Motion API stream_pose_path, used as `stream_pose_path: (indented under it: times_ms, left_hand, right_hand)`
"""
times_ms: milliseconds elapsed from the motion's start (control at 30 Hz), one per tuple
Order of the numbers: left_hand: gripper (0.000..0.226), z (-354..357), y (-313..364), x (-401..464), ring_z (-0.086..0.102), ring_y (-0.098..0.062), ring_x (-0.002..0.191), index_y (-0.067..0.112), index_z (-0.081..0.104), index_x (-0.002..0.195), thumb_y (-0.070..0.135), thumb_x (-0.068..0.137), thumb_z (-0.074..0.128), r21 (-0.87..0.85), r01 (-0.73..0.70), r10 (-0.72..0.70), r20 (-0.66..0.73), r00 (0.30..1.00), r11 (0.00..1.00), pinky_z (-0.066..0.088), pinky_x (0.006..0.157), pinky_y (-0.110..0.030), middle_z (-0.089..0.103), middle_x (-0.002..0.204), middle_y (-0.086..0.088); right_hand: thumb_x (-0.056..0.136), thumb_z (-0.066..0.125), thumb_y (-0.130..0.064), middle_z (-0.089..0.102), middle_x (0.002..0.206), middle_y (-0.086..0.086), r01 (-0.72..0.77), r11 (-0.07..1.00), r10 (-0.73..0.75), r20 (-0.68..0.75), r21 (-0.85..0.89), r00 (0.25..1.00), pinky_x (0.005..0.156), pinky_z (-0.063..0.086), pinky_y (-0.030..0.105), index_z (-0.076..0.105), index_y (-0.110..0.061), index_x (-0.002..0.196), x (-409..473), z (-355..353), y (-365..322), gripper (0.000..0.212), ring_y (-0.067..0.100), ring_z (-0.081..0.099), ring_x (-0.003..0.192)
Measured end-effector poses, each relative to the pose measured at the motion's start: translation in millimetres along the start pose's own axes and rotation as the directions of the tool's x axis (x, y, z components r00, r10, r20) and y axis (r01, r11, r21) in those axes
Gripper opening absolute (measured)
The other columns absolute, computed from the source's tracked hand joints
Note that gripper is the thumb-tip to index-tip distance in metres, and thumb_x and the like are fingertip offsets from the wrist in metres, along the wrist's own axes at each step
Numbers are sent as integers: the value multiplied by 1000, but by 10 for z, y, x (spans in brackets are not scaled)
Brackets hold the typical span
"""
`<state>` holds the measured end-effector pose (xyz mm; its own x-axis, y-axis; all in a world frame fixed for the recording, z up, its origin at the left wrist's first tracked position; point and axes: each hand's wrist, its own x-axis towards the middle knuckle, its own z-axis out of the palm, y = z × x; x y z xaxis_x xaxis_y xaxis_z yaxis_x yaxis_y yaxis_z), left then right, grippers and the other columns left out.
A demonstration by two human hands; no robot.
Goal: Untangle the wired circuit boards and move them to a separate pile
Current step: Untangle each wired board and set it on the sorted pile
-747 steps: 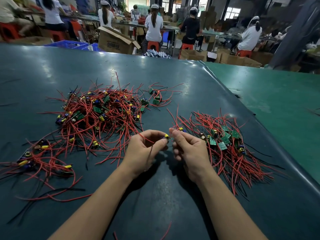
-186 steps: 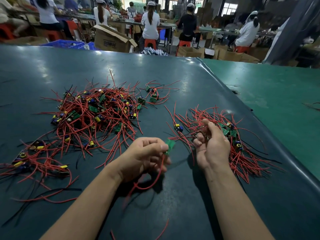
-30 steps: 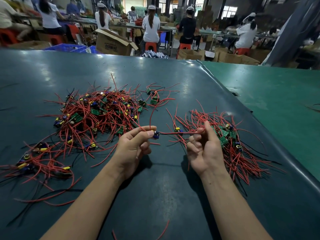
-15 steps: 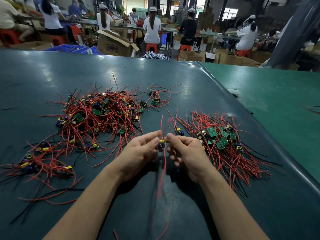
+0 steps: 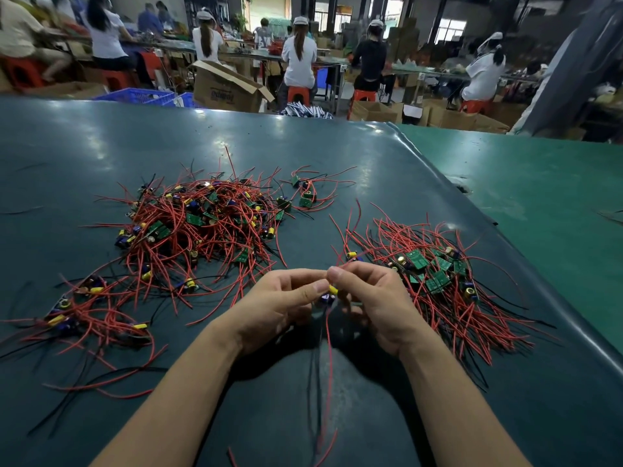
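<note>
Mat: dark teal rubbery sheet (image 5: 303,153), smooth w/ soft glare patches; the landmark for all below.
Held board: small wired circuit board (image 5: 331,294) above mat's near-centre, a yellow-topped blue cylindrical cap showing betw. the fingertips; its thin red and black leads hang down toward the near edge, blurred.
L hand: left hand (image 5: 283,305) just left of held board, thumb and forefinger pinching it, other fingers curled under.
R hand: right hand (image 5: 374,305) just right of it, fingertips pinching the same piece from the other side; hands nearly touching.
Tangled pile: big snarled heap (image 5: 199,224) on mat's centre-left, glossy red wires looping in all directions, green flat rectangular PCBs and blue/yellow caps buried in it.
Stragglers: looser clump (image 5: 87,315) at mat's near-left, w/ stray black wires trailing off; few boards (image 5: 305,197) just right of the big heap, far side.
Sorted pile: separate heap (image 5: 435,274) on mat's right, near its raised edge, wires fanned more parallel, green boards grouped on top.
Beyond mat, right: lighter green table surface (image 5: 546,190), matte, scuffed.
Beyond mat, far: open cardboard box (image 5: 226,87), blue plastic crates (image 5: 135,95), people seated on red stools at long benches.
</note>
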<state>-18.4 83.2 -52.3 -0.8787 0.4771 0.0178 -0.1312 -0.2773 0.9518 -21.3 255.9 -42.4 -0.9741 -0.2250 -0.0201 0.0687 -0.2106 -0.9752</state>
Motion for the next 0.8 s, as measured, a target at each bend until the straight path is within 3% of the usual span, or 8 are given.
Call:
stream_pose_path:
  times_ms: [167,267,367,433,533,700,800]
  left_hand:
    - [23,11,-3,20,30,-7,54,9,78,89,26,74,75,64,24,-19,-78,997,998,23,52,-19,51,70,0]
    - [29,41,-11,17,31,-16,63,4,71,78,32,76,77,128,28,-18,-82,996,991,25,56,-24,45,68,-9]
    - [19,34,-2,22,44,-12,65,6,77,71,25,74,76,104,74,-60,-132,989,992,35,59,-17,59,72,-11]
    - [19,31,9,32,46,-3,55,11,78,66,23,76,67,89,92,-80,-124,989,992,32,52,-13,63,65,0]
    - [24,34,11,30,43,-2,49,11,78,67,27,75,61,123,82,-72,-86,994,989,28,48,-13,56,64,-3]
    - [34,-5,16,11,43,-2,49,11,77,67,41,67,63,170,71,-74,13,997,983,27,47,-13,56,58,2]
    - [32,3,25,-5,42,-6,51,10,75,63,39,63,63,181,57,-62,19,998,982,27,51,-18,57,63,-5]
  right_hand:
    - [73,76,-28,60,57,1,29,1000,-29,-81,3,996,40,35,16,75,-10,71,14,40,31,18,6,48,43]
    - [79,75,-19,61,53,1,66,998,-66,-133,-8,989,42,38,16,75,-3,71,11,66,42,18,8,50,43]
    - [76,76,-26,51,50,1,61,997,-69,-199,-48,978,41,30,17,68,10,80,22,82,34,38,11,41,42]
    - [80,73,-22,47,49,-4,60,998,-54,-257,19,965,36,25,14,71,5,83,40,50,6,28,6,36,38]
    - [84,69,-18,47,49,-6,93,988,-47,-326,126,944,31,20,12,74,-7,80,57,6,-30,13,2,32,34]
    - [91,64,-8,51,50,-6,170,928,15,-490,330,871,31,21,10,69,-4,80,106,-132,-90,13,-1,36,35]
    - [93,61,-8,51,52,-5,218,908,5,-528,358,849,32,23,11,67,-3,80,107,-169,-101,15,0,39,37]
